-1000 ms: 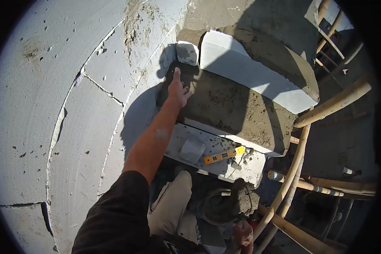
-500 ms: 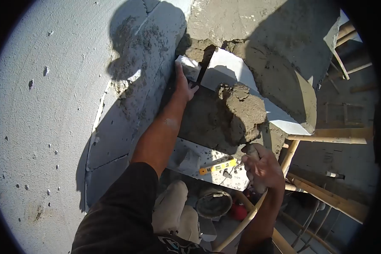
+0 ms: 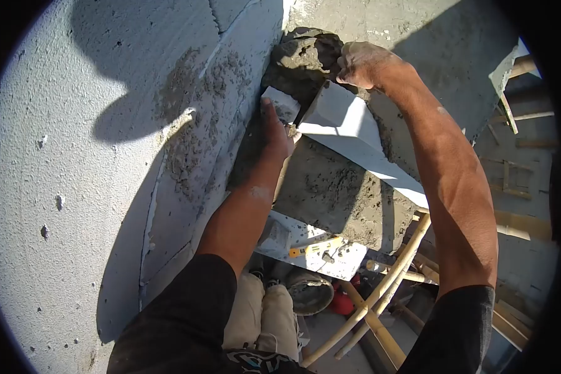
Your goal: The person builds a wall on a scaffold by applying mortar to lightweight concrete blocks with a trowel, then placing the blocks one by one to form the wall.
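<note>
My left hand (image 3: pixel 277 132) grips the near end of a small white block (image 3: pixel 283 103), which sits beside the pale wall. My right hand (image 3: pixel 366 64) is closed round a trowel whose handle is mostly covered by my fingers. A wet mortar lump (image 3: pixel 306 55) lies beside my right fist, behind the small block, and hides the trowel's blade. To the right of the small block, across a narrow gap, is a longer white block (image 3: pixel 349 118). Grey mortar (image 3: pixel 330 181) covers the surface in front of the blocks.
A rough pale wall (image 3: pixel 75 206) rises on the left. Below the mortar, a speckled white slab (image 3: pixel 346 262) carries a yellow spirit level (image 3: pixel 316 247). A bucket (image 3: pixel 310 293) stands lower down by my legs. Bamboo poles (image 3: pixel 380 293) cross at the lower right.
My right hand has moved up and forward with the trowel, carrying the mortar lump from over the mortar bed to behind the small block. My left hand stays on the block.
</note>
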`<act>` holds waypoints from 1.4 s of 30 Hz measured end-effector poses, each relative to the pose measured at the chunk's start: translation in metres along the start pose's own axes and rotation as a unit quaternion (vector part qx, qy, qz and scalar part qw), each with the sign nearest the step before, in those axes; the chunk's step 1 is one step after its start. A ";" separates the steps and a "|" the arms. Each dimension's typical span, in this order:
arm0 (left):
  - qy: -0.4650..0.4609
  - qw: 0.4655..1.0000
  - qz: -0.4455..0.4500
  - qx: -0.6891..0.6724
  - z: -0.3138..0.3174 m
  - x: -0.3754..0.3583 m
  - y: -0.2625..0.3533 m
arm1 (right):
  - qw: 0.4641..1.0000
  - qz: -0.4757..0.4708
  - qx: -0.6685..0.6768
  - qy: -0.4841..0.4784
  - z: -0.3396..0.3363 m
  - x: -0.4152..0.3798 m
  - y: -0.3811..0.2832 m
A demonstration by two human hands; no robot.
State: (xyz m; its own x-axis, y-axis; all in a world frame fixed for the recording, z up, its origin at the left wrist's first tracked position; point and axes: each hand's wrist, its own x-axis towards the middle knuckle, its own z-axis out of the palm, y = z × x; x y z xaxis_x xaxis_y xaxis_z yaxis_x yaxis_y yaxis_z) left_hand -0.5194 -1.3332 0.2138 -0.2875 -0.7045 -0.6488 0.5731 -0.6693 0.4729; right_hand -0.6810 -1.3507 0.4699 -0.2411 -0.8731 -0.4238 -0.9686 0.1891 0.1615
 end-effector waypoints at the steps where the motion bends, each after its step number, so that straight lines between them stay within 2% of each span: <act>1: -0.021 0.999 0.023 0.010 -0.011 0.017 -0.008 | 1.000 0.008 -0.020 0.011 0.008 0.007 -0.003; 2: -0.041 0.998 0.048 0.018 -0.013 0.020 -0.008 | 0.999 0.013 -0.042 0.023 0.010 0.012 -0.005; 5: -0.029 1.000 0.006 -0.003 -0.006 0.002 -0.002 | 0.996 -0.035 -0.065 0.052 0.013 0.014 0.017; 6: -0.024 1.000 0.005 0.004 -0.003 -0.003 0.002 | 0.995 -0.036 -0.033 0.090 0.017 0.015 0.027; 9: -0.016 1.000 0.001 0.020 -0.003 -0.006 0.003 | 0.980 -0.046 -0.066 0.182 0.004 0.008 0.039; 13: -0.029 0.999 0.006 0.032 -0.004 -0.009 0.007 | 0.967 -0.063 -0.196 0.153 0.002 0.009 0.026; 16: -0.023 0.999 -0.007 0.032 -0.006 -0.006 0.007 | 0.969 -0.057 -0.195 0.143 0.027 0.035 0.046; 18: -0.031 0.999 -0.014 0.025 -0.009 0.001 0.007 | 0.968 -0.052 -0.187 0.158 0.035 0.039 0.059; 21: -0.040 0.999 -0.019 0.022 -0.013 0.001 0.006 | 0.946 -0.134 -0.190 0.225 0.042 0.038 0.089; 22: -0.044 0.999 -0.018 0.024 -0.012 0.000 0.006 | 0.952 -0.094 -0.214 0.197 0.036 0.026 0.082; 25: -0.036 0.999 -0.015 0.027 -0.010 -0.002 0.008 | 0.952 -0.047 -0.225 0.202 0.018 0.015 0.086; 26: -0.038 0.999 -0.015 0.028 -0.010 -0.003 0.009 | 0.932 -0.090 -0.249 0.247 0.011 0.009 0.089; 29: -0.033 0.998 -0.010 0.044 -0.005 -0.008 0.010 | 0.898 -0.111 -0.307 0.296 -0.015 -0.010 0.080; 30: -0.027 0.998 -0.003 0.058 -0.002 -0.009 0.010 | 0.913 -0.099 -0.316 0.238 -0.029 -0.017 0.069; 33: -0.001 0.997 0.009 0.081 -0.009 0.010 -0.002 | 0.867 -0.165 -0.352 0.313 -0.003 0.010 0.076; 34: 0.006 0.996 0.013 0.085 -0.010 0.019 -0.006 | 0.892 -0.123 -0.372 0.227 -0.001 0.008 0.057; 37: 0.026 0.996 0.031 0.077 -0.009 0.015 -0.006 | 0.908 -0.141 -0.337 0.206 0.030 0.025 0.051; 40: 0.000 0.995 0.037 0.094 -0.009 0.013 -0.003 | 0.893 -0.148 -0.352 0.238 0.040 0.029 0.044; 42: -0.001 0.995 0.028 0.093 -0.011 0.016 -0.002 | 0.888 -0.139 -0.369 0.239 0.024 0.029 0.045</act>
State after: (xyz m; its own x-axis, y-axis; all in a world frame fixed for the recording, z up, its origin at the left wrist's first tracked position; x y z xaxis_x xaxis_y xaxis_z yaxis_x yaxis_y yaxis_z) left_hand -0.5166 -1.3406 0.1965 -0.2608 -0.7425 -0.6169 0.4364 -0.6607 0.6107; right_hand -0.7333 -1.3569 0.4432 0.2244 -0.9642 -0.1411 -0.6409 -0.2551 0.7240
